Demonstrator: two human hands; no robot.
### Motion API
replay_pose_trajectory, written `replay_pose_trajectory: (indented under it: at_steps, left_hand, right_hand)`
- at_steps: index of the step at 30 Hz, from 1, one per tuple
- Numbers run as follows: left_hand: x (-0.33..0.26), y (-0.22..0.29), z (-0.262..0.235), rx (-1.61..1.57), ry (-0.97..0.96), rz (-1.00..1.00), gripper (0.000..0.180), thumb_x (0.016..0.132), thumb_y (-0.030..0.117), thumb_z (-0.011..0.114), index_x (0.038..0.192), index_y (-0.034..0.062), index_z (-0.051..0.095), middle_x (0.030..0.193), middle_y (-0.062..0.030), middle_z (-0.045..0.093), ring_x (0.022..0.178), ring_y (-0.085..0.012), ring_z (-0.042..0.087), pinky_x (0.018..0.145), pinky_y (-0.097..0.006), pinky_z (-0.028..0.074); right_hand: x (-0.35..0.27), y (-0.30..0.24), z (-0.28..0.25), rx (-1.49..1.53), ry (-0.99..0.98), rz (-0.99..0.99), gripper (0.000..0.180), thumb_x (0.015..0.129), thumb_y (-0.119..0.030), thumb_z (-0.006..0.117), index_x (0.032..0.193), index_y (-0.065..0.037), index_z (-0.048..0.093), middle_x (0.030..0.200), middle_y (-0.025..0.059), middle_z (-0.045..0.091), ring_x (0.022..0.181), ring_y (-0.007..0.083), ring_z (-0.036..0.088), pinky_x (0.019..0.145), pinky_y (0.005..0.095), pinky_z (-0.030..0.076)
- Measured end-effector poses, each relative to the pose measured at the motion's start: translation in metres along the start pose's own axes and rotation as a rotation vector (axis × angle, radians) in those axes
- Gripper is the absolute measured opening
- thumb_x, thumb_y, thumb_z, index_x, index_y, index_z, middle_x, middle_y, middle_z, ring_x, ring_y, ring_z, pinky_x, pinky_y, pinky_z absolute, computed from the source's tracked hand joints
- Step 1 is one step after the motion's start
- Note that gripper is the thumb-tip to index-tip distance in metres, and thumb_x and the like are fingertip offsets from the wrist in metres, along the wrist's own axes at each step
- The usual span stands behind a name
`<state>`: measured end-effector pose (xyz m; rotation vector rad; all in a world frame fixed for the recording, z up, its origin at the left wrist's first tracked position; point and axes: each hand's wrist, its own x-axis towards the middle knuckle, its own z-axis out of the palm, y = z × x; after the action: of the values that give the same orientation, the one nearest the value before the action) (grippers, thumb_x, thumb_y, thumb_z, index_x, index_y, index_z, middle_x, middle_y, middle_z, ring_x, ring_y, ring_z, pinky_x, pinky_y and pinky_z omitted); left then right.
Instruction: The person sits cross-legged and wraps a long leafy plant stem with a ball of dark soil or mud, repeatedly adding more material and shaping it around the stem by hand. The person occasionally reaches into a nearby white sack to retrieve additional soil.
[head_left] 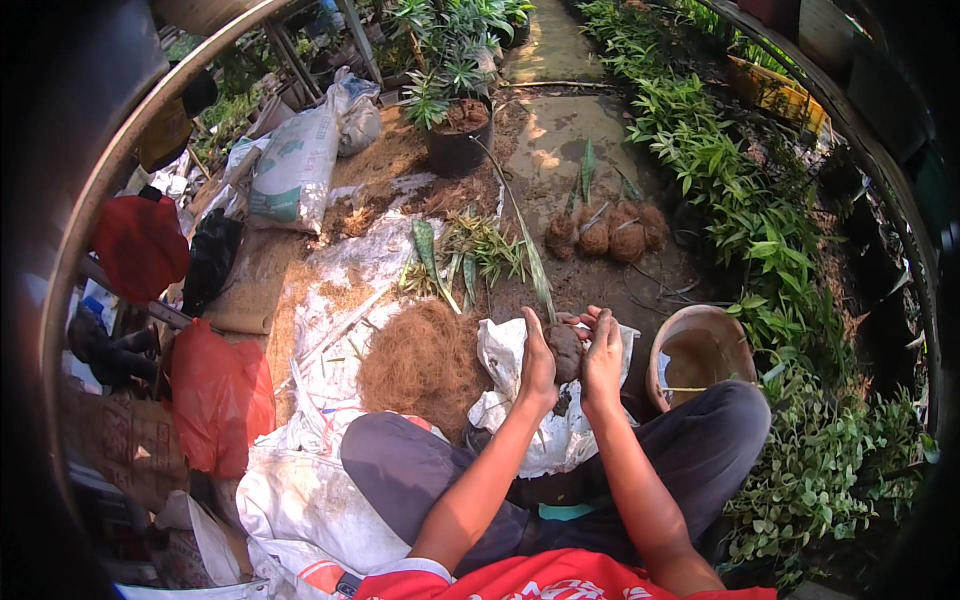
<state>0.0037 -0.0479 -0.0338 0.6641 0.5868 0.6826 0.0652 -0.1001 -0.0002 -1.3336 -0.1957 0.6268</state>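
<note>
My left hand (538,362) and my right hand (602,362) press from both sides round a dark, moist soil ball (566,350). A long, narrow green leaf (536,262) rises from the ball and leans away to the upper left. Under my hands, a white plastic sack (552,440) with dark soil bits lies over my lap. Left of it is a heap of loose brown coconut fibre (422,360). Several fibre-wrapped root balls (606,234) with upright leaves stand in a row ahead on the right.
A bucket (700,345) holding murky water stands by my right knee. Cut leaves (475,250) lie beyond the fibre. A black potted plant (462,135) and a filled white sack (295,165) are farther off. A red plastic bag (220,395) sits left; leafy plants (745,200) line the right.
</note>
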Motion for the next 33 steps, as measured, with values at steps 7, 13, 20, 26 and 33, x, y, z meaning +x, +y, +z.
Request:
replay_pose_trajectory:
  at_steps: [7, 13, 20, 26, 33]
  left_hand:
    - [-0.002, 0.027, 0.006, -0.124, -0.05, -0.134, 0.059, 0.096, 0.063, 0.04, 0.109, 0.0077, 0.056, 0.094, -0.0065, 0.064, 0.086, -0.0174, 0.066, 0.078, -0.031, 0.053]
    - [-0.001, 0.03, 0.005, 0.307, -0.158, 0.11, 0.036, 0.091, 0.022, 0.064, 0.12, 0.0028, 0.053, 0.107, -0.0065, 0.062, 0.1, -0.0113, 0.059, 0.085, -0.026, 0.048]
    - [-0.003, 0.037, 0.009, 0.674, -0.09, 0.259, 0.036, 0.083, 0.014, 0.066, 0.112, -0.0036, 0.057, 0.103, -0.0167, 0.066, 0.097, -0.0225, 0.063, 0.086, -0.034, 0.049]
    - [-0.008, 0.041, 0.007, 0.867, -0.113, 0.338, 0.039, 0.084, 0.018, 0.066, 0.115, -0.0037, 0.055, 0.106, -0.0124, 0.065, 0.1, -0.0212, 0.062, 0.088, -0.034, 0.048]
    - [-0.003, 0.038, 0.003, 0.785, -0.132, 0.356, 0.036, 0.083, 0.015, 0.066, 0.111, -0.0051, 0.057, 0.108, -0.0149, 0.065, 0.106, -0.0196, 0.06, 0.093, -0.035, 0.046]
  right_hand:
    - [0.001, -0.023, -0.009, -0.212, -0.202, -0.214, 0.022, 0.098, -0.019, 0.056, 0.105, 0.001, 0.062, 0.095, 0.0051, 0.066, 0.083, 0.0108, 0.057, 0.078, 0.0277, 0.047]
    - [0.005, -0.034, -0.014, -0.255, -0.254, -0.265, 0.019, 0.096, -0.014, 0.056, 0.099, 0.003, 0.067, 0.096, 0.0081, 0.07, 0.09, 0.0122, 0.061, 0.084, 0.0285, 0.047]
    - [0.007, -0.043, -0.019, -0.316, -0.349, -0.229, 0.022, 0.088, -0.013, 0.068, 0.102, 0.003, 0.067, 0.101, 0.0093, 0.071, 0.087, 0.011, 0.062, 0.07, 0.0264, 0.052]
    - [0.01, -0.041, -0.023, -0.322, -0.377, -0.177, 0.021, 0.088, -0.013, 0.067, 0.099, 0.005, 0.068, 0.097, 0.0093, 0.072, 0.084, 0.0103, 0.062, 0.068, 0.0263, 0.052]
    - [0.016, -0.03, -0.027, -0.279, -0.349, -0.131, 0.025, 0.092, -0.019, 0.064, 0.096, 0.005, 0.068, 0.09, 0.007, 0.07, 0.083, 0.0085, 0.059, 0.073, 0.0244, 0.047]
